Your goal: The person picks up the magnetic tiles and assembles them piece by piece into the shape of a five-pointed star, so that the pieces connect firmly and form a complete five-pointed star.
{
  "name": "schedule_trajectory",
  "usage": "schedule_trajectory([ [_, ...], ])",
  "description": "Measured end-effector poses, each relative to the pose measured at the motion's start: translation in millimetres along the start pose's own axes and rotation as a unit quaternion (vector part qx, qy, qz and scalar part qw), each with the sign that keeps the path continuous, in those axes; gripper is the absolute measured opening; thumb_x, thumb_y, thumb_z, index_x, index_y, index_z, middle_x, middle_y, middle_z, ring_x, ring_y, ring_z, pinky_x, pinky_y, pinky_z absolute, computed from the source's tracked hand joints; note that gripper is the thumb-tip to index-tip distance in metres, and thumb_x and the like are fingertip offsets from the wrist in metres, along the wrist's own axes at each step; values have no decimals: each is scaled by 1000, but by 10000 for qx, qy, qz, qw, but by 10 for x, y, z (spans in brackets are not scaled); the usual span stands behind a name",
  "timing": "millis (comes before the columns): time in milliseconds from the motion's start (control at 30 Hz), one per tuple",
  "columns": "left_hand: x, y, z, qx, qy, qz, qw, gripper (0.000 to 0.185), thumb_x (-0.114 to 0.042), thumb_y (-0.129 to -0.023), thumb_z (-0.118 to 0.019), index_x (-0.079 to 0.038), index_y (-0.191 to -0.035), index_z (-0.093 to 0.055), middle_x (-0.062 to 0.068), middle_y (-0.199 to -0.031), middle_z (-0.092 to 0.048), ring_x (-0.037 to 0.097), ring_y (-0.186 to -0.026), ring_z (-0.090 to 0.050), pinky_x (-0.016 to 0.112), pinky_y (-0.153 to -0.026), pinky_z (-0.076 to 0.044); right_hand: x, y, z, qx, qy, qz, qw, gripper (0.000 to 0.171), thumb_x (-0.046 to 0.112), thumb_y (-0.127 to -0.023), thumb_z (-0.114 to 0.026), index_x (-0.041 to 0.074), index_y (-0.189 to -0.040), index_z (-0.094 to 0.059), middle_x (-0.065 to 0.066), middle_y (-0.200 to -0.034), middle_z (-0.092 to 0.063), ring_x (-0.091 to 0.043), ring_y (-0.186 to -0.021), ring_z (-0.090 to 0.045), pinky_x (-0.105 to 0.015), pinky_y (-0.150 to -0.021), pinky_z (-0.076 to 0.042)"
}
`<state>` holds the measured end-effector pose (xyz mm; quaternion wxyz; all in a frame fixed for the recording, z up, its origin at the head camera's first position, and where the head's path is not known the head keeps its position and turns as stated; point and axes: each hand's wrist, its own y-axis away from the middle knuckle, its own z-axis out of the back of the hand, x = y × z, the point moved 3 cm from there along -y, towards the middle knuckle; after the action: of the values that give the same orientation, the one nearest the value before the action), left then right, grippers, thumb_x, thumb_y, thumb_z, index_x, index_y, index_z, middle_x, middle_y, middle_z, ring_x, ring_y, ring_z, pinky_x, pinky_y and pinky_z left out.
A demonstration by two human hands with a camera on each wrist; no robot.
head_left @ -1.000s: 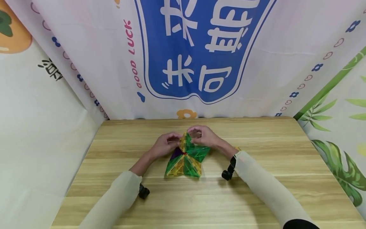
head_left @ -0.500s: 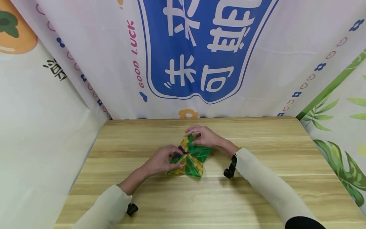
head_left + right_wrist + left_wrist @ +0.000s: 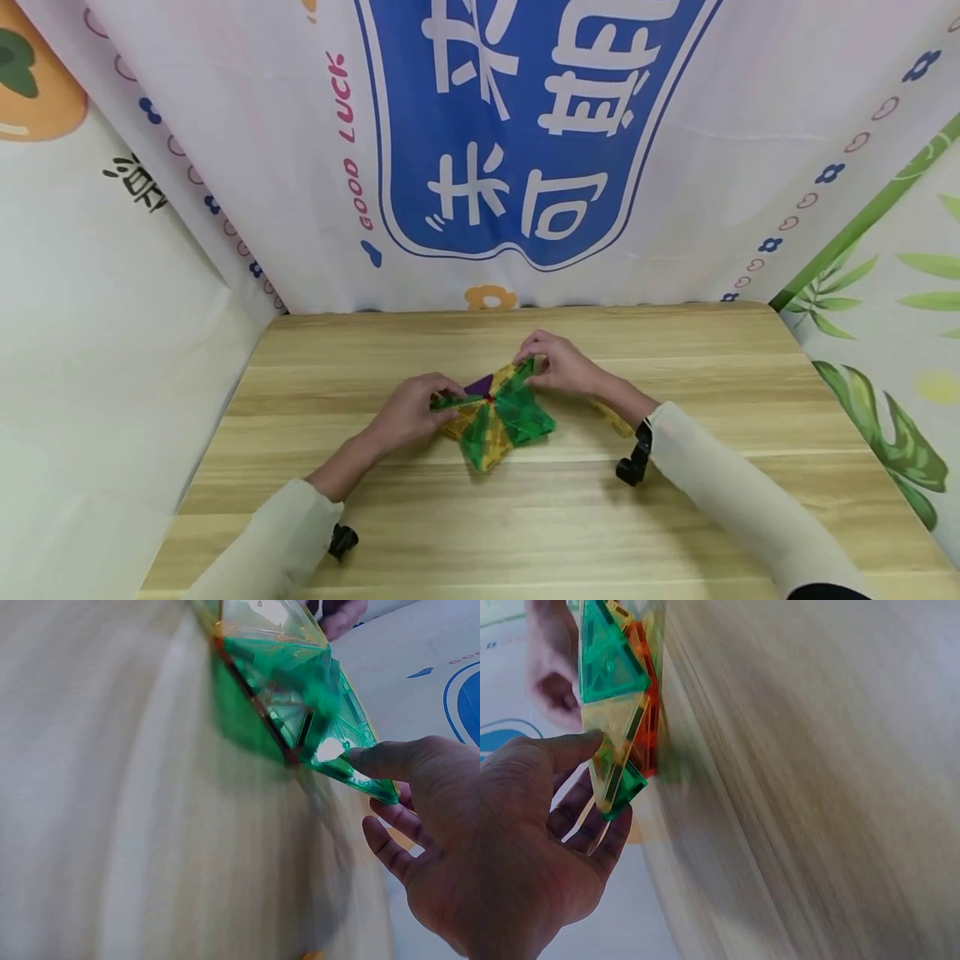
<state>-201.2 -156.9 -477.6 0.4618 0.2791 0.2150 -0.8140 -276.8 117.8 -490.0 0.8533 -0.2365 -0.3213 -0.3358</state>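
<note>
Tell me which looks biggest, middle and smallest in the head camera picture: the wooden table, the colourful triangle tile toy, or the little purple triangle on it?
1. wooden table
2. colourful triangle tile toy, gripped by the left hand and right hand
3. purple triangle

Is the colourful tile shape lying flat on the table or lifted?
Partly lifted: both wrist views show the tile shape tilted off the table, hands pinching its edges.

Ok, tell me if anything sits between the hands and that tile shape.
Nothing visible does. The left hand pinches the left edge of the tile shape and the right hand pinches its far right corner, both in direct contact, on the table.
</note>
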Motion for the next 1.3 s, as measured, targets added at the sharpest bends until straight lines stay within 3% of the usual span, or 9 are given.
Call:
schedule_trajectory([
  [333,30,-179,3,-153,12,57,9999,26,3,-93,-78,-6,-117,-77,7,-119,-76,28,-117,-70,48,-103,-56,17,280,22,-380,-124,-300,9988,32,-1,-85,-86,4,-116,-76,-9,-115,-64,-23,-102,-64,-39,-83,-63],
  [467,-134,-251,-19,-261,195,-244,9992,33,4,-91,-79,0,-123,-72,13,-121,-75,33,-117,-69,52,-104,-55,3,360,69,-543,-45,-262,9982,36,3,-86,-87,2,-120,-74,-11,-117,-66,-26,-104,-65,-43,-82,-63],
  [633,-481,-386,-112,-272,515,-512,9970,34,0,-95,-78,2,-128,-69,18,-124,-72,36,-117,-69,51,-100,-58,-31,554,227,-674,167,-428,9967,36,9,-88,-87,3,-121,-74,-12,-118,-67,-31,-104,-66,-48,-80,-61],
  [767,-736,-519,-222,20,637,-463,9969,36,-7,-100,-74,0,-134,-66,18,-131,-69,34,-121,-68,49,-101,-58,-75,758,372,-734,378,-646,9945,36,15,-90,-86,2,-122,-73,-12,-119,-68,-33,-105,-66,-51,-81,-60],
  [900,-930,-652,-386,455,472,-361,9972,43,-14,-102,-73,-4,-142,-63,13,-139,-67,28,-126,-65,44,-105,-55,-153,1011,514,-846,668,-843,9906,37,20,-91,-86,2,-121,-74,-13,-117,-69,-31,-102,-67,-44,-78,-60],
  [1300,-1202,-921,-943,1554,780,-40,9847,56,-20,-105,-69,-4,-155,-50,13,-154,-57,24,-136,-60,29,-107,-53,-284,1612,645,-1079,1272,-1688,9714,48,27,-86,-91,-3,-120,-74,-14,-111,-74,-25,-96,-69,-31,-76,-58],
])
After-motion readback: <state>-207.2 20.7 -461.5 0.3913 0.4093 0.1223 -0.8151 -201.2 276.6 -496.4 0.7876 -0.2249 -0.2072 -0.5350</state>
